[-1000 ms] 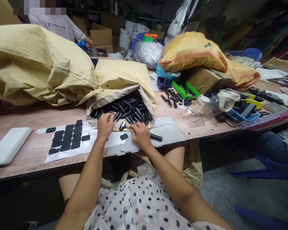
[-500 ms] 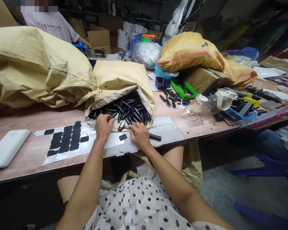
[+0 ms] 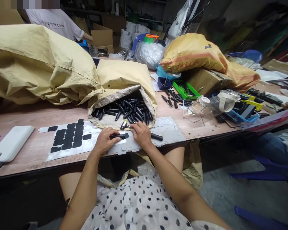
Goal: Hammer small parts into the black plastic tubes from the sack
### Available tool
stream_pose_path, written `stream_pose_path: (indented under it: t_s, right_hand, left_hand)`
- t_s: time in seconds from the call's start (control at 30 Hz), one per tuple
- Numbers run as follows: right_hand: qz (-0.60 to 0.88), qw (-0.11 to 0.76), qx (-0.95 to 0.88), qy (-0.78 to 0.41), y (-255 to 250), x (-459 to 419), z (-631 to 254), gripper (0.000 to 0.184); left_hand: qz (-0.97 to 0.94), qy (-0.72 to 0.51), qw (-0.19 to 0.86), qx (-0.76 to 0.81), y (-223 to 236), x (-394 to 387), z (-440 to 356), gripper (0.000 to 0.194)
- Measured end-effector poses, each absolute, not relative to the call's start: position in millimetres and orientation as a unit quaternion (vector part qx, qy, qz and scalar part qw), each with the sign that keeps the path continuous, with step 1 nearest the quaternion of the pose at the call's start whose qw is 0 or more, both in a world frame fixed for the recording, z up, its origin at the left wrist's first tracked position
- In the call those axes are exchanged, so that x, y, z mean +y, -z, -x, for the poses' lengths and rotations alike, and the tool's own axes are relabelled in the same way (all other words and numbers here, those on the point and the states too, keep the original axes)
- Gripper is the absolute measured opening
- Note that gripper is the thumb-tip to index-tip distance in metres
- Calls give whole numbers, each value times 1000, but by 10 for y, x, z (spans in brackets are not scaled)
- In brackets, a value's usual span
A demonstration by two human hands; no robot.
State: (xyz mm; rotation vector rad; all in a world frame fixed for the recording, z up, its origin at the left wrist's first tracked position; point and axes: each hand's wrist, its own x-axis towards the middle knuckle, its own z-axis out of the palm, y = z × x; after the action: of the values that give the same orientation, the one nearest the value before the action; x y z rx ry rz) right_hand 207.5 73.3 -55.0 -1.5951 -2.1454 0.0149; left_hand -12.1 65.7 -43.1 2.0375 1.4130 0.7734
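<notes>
A slim black piece lies nearly level over the near part of the surface, in front of the open mouth of a tan sack. The left hand pinches it at one end between thumb and fingers, and its other end reaches a dark square patch. The right hand is closed around a hammer, whose metal head points toward the sack mouth and whose black grip sticks out past the hand, above a grey board.

Many similar black parts fill the sack's mouth. Left of the hands, a white sheet carries rows of black patches, with a white device farther left. Beyond the board, loose black parts lie near a green tray and a clear bottle. A larger tan sack slumps at the left, and a yellow sack rests on a cardboard box.
</notes>
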Motion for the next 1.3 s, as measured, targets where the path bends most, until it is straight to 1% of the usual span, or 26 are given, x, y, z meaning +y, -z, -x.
stream_pose_path:
  t_s: [0.13,0.33,0.43,0.6,0.87,1.03,1.23,1.3]
  right_hand:
    - [579,244,-778,-15,544,736,-2105,21]
    - [542,354,-760,-57,379,540,-2166,28]
    - [512,382,-762,-106,308,435,-2163,29]
    - [498,385,-763,-149,354,350,-2128,30]
    - [512,346,-772,-145,409,272,-2108,29]
    - [512,361,-767,-142,372,312,-2110,29]
    - [488,417,-758,-113,214,327,-2117,32]
    - [483,404,-769,-108,225,302,-2124,33]
  left_hand:
    - [-763,-294,258,514,490,679,118,13]
    - [-760,-297,256,519,503,660,112,14]
    - [-755,-303,256,523,532,669,98,14]
    - [-739,-313,264,536,563,685,83,14]
    - [-735,-314,259,543,541,672,59,15]
    - [-731,-313,262,547,555,678,53,12]
    - [-731,-304,266,550,550,696,55,11]
    - [-732,-306,266,548,552,699,49,11]
